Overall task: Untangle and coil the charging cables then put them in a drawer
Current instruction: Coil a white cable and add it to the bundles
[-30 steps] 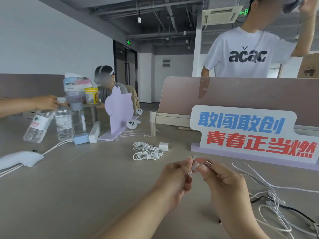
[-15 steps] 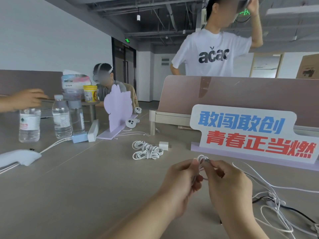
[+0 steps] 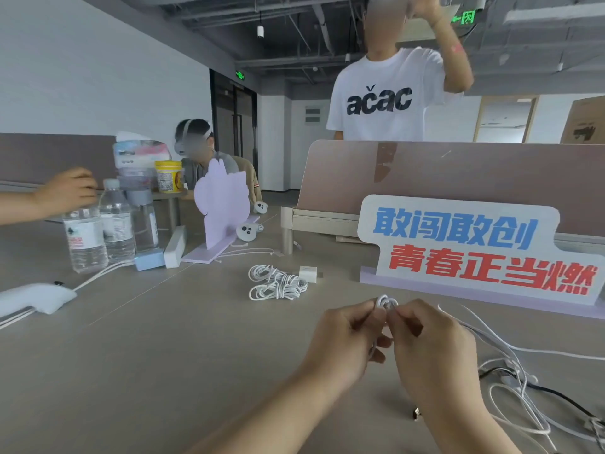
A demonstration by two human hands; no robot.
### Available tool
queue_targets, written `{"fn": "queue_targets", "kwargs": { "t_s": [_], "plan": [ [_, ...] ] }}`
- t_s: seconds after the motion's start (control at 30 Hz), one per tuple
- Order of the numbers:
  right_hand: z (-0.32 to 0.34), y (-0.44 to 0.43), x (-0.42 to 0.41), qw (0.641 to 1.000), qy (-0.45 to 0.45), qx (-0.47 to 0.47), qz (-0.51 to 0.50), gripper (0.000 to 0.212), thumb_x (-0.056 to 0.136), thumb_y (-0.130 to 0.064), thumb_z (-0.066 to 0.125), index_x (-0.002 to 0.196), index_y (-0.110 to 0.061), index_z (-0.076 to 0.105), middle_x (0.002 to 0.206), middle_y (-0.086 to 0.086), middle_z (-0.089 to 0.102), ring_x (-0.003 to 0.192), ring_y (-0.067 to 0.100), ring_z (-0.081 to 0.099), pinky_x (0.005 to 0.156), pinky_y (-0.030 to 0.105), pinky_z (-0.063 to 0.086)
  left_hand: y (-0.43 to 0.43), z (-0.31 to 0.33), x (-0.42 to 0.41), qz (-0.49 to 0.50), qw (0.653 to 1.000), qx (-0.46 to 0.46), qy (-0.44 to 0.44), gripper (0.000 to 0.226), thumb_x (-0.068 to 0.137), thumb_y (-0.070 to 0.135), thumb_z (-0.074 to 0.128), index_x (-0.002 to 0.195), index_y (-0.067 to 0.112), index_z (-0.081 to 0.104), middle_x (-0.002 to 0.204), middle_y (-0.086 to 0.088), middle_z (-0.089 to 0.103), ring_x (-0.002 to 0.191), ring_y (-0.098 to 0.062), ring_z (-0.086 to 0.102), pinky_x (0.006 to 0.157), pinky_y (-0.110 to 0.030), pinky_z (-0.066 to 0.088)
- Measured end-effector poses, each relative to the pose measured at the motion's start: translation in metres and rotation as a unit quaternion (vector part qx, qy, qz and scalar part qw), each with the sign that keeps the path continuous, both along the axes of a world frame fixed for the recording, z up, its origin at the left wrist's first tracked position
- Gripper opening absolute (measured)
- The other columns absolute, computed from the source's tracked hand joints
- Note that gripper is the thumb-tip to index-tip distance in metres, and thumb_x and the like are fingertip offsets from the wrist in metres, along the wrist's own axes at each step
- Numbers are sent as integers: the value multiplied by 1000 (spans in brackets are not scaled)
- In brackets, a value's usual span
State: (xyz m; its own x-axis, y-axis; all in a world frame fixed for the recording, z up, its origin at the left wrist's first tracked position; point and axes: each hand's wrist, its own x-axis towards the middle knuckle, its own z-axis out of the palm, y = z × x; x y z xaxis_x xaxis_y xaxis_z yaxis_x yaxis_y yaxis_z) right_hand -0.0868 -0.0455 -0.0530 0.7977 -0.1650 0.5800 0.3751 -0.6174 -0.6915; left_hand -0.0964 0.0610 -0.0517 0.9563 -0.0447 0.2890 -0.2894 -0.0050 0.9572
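White charging cable (image 3: 386, 302), wound in small loops, pinched between curled fingertips of left hand (image 3: 343, 344) and right hand (image 3: 435, 353) above grey table (image 3: 163, 355); coiled bundle (image 3: 276, 284) lies farther off.

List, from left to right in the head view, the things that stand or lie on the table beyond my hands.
white device → water bottles → blue box → lilac cutout stand → coiled white cables → white charger plug → slogan sign
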Motion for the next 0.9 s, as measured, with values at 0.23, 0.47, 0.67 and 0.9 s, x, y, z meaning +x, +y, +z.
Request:
{"fn": "queue_targets", "kwargs": {
  "t_s": [0.23, 0.47, 0.67, 0.9],
  "plan": [
    [-3, -3, 3, 996, -7, -84, 42, 19, 83, -3, 60, 71, -15, 69, 67, 1, 65, 65, 18, 56, 60, 9, 39, 4, -3, 3, 11, 995, 97, -27, 29, 100, 22, 45, 81, 19, 66, 62, 9, 60, 60, -9, 56, 50, -22, 47],
    [5, -6, -4, 999, -16, 22, 27, 12, 83, -18, 68, 75, -22, 59, 56, -18, 57, 61, -2, 56, 60, 0, 34, 0, -5, 6, 16, 996, 83, -20, 23, 100, 26, 45, 102, 30, 68, 75, 2, 61, 59, -11, 55, 48, -24, 48],
    [3, -6, -4, 997, 26, 52, 48, 19, 81, -13, 68, 64, -20, 69, 55, -13, 64, 63, -15, 55, 56, 1, 36, 2, -5, 5, -3, 996, 93, -8, 23, 99, 27, 45, 108, 32, 67, 74, 4, 61, 57, -10, 51, 49, -23, 46],
    [-2, -10, 5, 980, 41, 153, 124, 19, 82, -12, 69, 84, -31, 66, 94, 1, 59, 78, 11, 65, 71, 21, 46, 9, 0, 8, -33, 997, -39, 51, 26, 98, 16, 47, 99, 18, 73, 66, 0, 57, 51, -13, 42, 44, -19, 34]
  ]
}}
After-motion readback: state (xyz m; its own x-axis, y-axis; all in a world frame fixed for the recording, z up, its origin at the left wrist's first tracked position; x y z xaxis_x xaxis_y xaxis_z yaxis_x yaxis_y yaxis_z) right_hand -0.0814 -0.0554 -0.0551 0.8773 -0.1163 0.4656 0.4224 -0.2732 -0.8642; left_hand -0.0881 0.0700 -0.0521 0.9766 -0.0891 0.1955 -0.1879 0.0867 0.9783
